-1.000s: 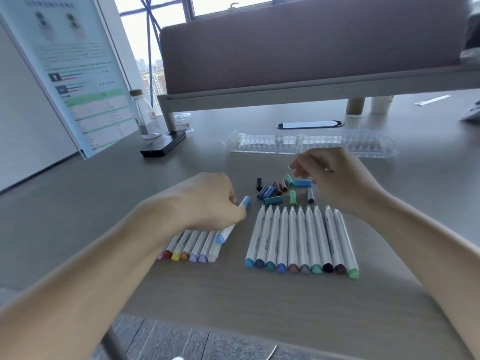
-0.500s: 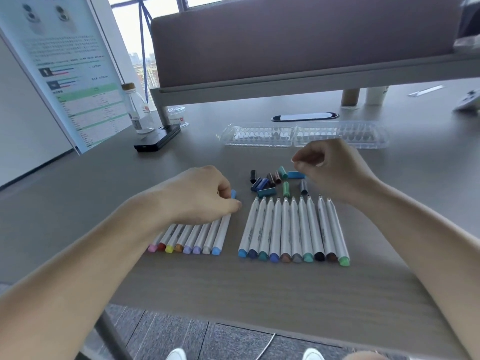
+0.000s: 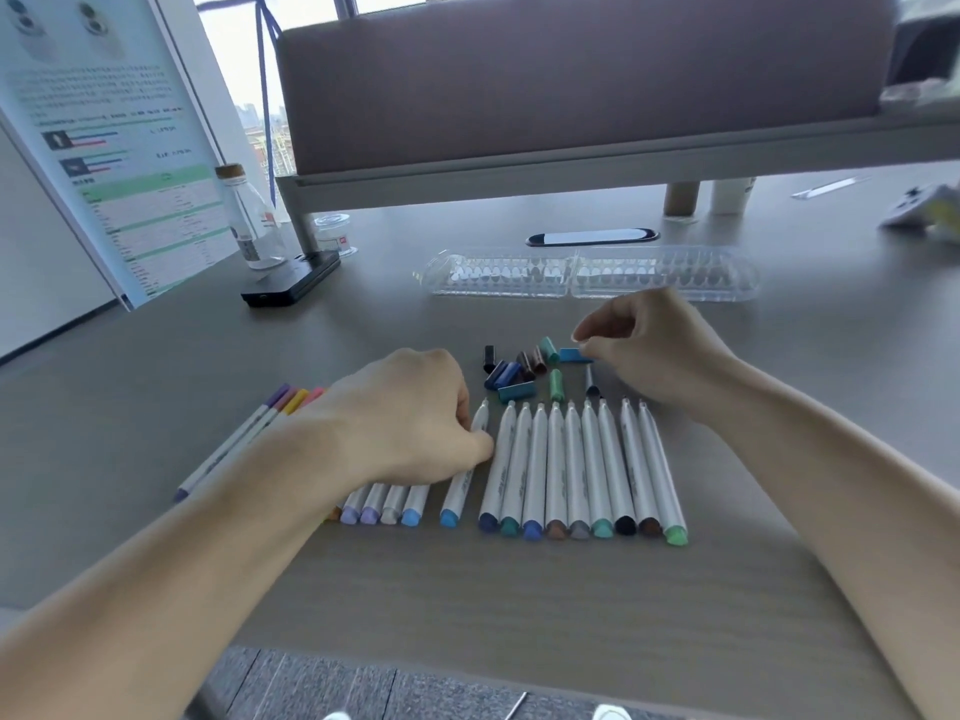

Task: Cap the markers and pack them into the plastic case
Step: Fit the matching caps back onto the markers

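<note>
Blue marker (image 3: 460, 491) (uncapped), left hand (image 3: 410, 413) pinching.

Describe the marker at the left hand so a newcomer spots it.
On the table, find the tight row of uncapped markers. Just left of it, held by the left hand, lies a blue-ended marker. Unlike its neighbours it lies slanted, alone, gaps either side.

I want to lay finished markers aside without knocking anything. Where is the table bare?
The table is bare along its near edge, below the row of uncapped markers, and between the black device and the loose caps, short of the plastic case. It is crowded between the left hand, gripping a marker, and the right hand, where caps and tips sit close.
</note>
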Demonstrator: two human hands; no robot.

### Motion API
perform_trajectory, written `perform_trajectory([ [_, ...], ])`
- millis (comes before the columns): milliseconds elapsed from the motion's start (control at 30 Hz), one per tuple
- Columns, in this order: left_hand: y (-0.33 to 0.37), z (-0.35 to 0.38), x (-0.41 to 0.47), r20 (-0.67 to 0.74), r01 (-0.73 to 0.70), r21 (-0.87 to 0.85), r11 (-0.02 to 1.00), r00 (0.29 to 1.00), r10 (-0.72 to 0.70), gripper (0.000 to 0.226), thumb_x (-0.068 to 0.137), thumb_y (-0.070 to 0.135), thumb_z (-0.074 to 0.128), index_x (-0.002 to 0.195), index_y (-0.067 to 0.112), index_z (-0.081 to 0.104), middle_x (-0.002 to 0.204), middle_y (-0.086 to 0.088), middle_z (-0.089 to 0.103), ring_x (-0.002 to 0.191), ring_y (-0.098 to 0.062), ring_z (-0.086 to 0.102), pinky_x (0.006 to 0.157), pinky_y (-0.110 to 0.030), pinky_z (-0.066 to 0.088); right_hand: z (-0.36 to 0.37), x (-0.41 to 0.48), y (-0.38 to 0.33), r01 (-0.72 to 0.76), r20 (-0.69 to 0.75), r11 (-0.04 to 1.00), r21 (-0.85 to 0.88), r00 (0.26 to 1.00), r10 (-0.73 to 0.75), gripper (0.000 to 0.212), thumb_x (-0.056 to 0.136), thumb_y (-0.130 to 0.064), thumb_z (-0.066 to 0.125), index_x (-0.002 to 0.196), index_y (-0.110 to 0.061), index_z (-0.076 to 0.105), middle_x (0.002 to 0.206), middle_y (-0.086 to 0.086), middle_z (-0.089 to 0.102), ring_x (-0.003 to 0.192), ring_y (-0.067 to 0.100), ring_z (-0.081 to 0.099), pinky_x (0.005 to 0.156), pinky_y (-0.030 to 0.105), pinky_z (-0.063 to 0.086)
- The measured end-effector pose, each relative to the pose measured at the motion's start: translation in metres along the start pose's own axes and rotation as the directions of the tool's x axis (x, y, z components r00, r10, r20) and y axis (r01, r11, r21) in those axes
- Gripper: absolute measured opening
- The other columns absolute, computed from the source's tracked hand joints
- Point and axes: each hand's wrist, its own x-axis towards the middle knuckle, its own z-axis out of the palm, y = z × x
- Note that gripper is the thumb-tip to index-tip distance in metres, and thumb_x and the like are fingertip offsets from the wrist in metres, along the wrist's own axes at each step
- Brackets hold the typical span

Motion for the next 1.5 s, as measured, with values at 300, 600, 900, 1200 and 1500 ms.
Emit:
perform_trajectory([
  [300, -0.013, -0.013, 0.01, -0.155, -0.114, -0.342, 0.933, 0.986, 0.064, 0.039, 0.093, 0.031, 0.06, 0.069, 0.0, 0.06, 0.053, 0.001, 0.044, 0.046, -0.012, 0.034, 0.052, -0.027, 0.032, 0.004, 0.004, 0.0, -0.021, 0.017, 0.994, -0.108, 1.0, 0.023, 0.005, 0.085, -0.028, 0.08, 0.081, -0.025, 0.08, 0.079, -0.007, 0.073, 0.083, 0.008, 0.064, 0.061, 0.017, 0.042],
  [600, -0.033, -0.001, 0.04, -0.375, -0.413, -0.762, 0.498, 0.909, 0.181, 0.025, 0.101, 0.015, 0.049, 0.086, 0.0, 0.06, 0.076, -0.015, 0.075, 0.058, -0.025, 0.057, 0.046, -0.03, 0.034, 0.005, 0.004, 0.001, 0.021, 0.038, 0.995, -0.096, 0.999, -0.017, 0.009, 0.095, -0.025, 0.07, 0.087, -0.021, 0.074, 0.074, -0.005, 0.068, 0.061, 0.006, 0.056, 0.046, 0.015, 0.038],
  [900, -0.052, 0.017, 0.043, -0.718, -0.551, -0.282, 0.785, 0.664, 0.208, 0.007, 0.096, 0.02, 0.066, 0.092, 0.017, 0.07, 0.077, 0.009, 0.073, 0.072, -0.009, 0.068, 0.068, -0.026, 0.054, 0.009, 0.003, -0.012, 0.16, -0.01, 0.982, 0.099, 0.987, -0.16, 0.004, 0.091, -0.021, 0.075, 0.09, -0.025, 0.075, 0.086, -0.005, 0.078, 0.087, 0.022, 0.073, 0.087, 0.046, 0.058],
  [1200, -0.056, 0.018, 0.043, -0.721, -0.502, -0.011, 0.865, 0.603, 0.341, 0.014, 0.093, 0.014, 0.069, 0.105, 0.017, 0.076, 0.097, 0.003, 0.072, 0.089, -0.016, 0.064, 0.08, -0.037, 0.054, 0.011, -0.005, -0.022, 0.254, 0.033, 0.95, 0.183, 0.964, -0.264, 0.014, 0.09, -0.013, 0.075, 0.093, -0.027, 0.077, 0.088, -0.008, 0.078, 0.085, 0.015, 0.073, 0.09, 0.043, 0.059],
  [1500, -0.057, 0.02, 0.044, -0.716, -0.487, -0.014, 0.874, 0.615, 0.331, 0.015, 0.095, 0.016, 0.069, 0.108, 0.017, 0.076, 0.099, 0.002, 0.072, 0.09, -0.018, 0.065, 0.079, -0.043, 0.055, 0.01, -0.006, -0.026, 0.286, 0.041, 0.939, 0.191, 0.954, -0.298, 0.013, 0.09, -0.014, 0.075, 0.095, -0.026, 0.077, 0.09, -0.006, 0.077, 0.085, 0.018, 0.072, 0.087, 0.041, 0.059],
])
